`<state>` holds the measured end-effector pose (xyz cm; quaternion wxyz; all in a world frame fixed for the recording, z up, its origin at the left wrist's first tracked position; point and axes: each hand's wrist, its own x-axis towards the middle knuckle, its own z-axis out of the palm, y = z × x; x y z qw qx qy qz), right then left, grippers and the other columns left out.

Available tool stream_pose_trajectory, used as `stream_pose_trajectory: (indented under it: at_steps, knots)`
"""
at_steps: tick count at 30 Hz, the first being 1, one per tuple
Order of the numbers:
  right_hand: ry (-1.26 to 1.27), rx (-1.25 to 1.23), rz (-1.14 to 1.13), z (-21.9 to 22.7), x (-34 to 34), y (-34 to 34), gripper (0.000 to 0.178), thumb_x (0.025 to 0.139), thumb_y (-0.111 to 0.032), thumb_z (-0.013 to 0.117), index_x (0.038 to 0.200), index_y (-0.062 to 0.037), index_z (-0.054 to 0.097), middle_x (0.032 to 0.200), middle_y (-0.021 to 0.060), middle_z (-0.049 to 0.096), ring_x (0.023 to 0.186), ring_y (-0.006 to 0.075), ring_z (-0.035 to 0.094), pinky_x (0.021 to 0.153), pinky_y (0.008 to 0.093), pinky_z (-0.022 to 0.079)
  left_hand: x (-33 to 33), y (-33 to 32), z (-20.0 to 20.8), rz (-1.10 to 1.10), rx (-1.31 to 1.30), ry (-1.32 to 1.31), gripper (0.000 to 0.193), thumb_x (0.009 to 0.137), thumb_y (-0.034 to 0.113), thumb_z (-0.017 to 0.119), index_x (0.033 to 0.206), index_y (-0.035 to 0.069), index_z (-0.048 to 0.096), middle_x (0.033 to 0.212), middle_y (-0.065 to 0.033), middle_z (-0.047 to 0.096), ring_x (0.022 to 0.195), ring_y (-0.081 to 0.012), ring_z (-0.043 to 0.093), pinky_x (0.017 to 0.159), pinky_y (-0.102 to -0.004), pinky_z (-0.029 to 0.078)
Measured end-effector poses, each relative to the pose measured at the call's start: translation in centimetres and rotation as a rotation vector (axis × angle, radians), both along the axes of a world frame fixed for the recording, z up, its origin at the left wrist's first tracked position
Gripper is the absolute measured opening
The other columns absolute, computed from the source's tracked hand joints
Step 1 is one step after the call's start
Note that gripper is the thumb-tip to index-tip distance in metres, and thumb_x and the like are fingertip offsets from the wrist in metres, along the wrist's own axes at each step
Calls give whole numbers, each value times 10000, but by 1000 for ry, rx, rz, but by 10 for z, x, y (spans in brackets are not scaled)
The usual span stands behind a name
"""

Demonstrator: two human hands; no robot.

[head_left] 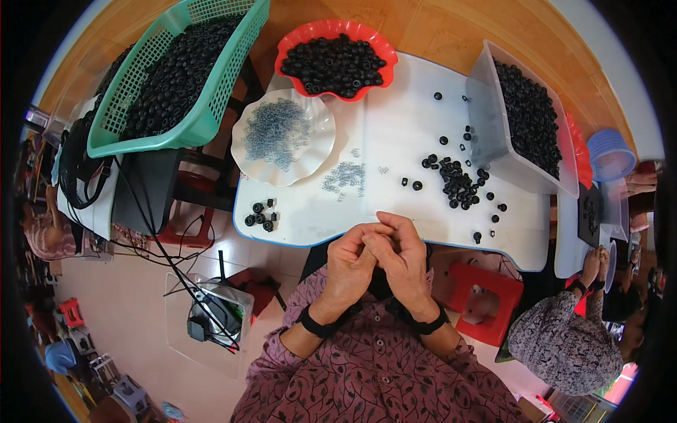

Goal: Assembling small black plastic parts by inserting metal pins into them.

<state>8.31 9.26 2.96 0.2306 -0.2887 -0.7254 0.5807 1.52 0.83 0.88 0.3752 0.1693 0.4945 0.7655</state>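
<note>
My left hand [347, 266] and my right hand [403, 262] meet in front of the table's near edge. Their fingertips press together in a pinch, and whatever lies between them is hidden or too small to name. Just beyond them, small clear ring-like pieces [344, 179] are scattered on the white table [395, 141]. A loose pile of small black round parts [457, 185] lies to the right, with single ones spread around it. Several more black parts [261, 216] sit in a group near the left front corner.
A white scalloped plate [321, 130] holds many clear pieces. Black parts fill a red scalloped bowl [300, 86], a green basket [208, 120] and a translucent bin [486, 144]. Below are a red stool [462, 282], cables and a clear box [243, 299]. Another person [564, 338] sits at right.
</note>
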Motion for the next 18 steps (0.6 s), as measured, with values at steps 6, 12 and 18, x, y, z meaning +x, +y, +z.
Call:
stream_pose_trajectory:
  at_steps: [6,12,18]
  knots:
    - [72,-339,30,19,11,4,396,1007,-178,475,1341,25,407,1109,133,623,847,122,588,742,262,509,-19,1,3,-138,313,-399,262,999,141,491,1142,-49,601,969,-87,650,748,-96,592,701,-243,546]
    - [40,-27,66,29,12,12,344,1005,-156,470,1311,1,466,1135,122,614,902,142,605,814,273,500,-21,0,10,-157,356,-544,308,980,185,526,1172,-50,581,968,-110,648,726,-109,595,714,-337,604]
    - [65,218,175,38,5,13,244,918,-54,591,1156,-2,601,1170,134,561,923,169,627,803,282,516,-20,-3,-5,-75,229,-389,308,971,171,548,1201,-33,556,946,-87,646,711,-98,602,706,-316,599]
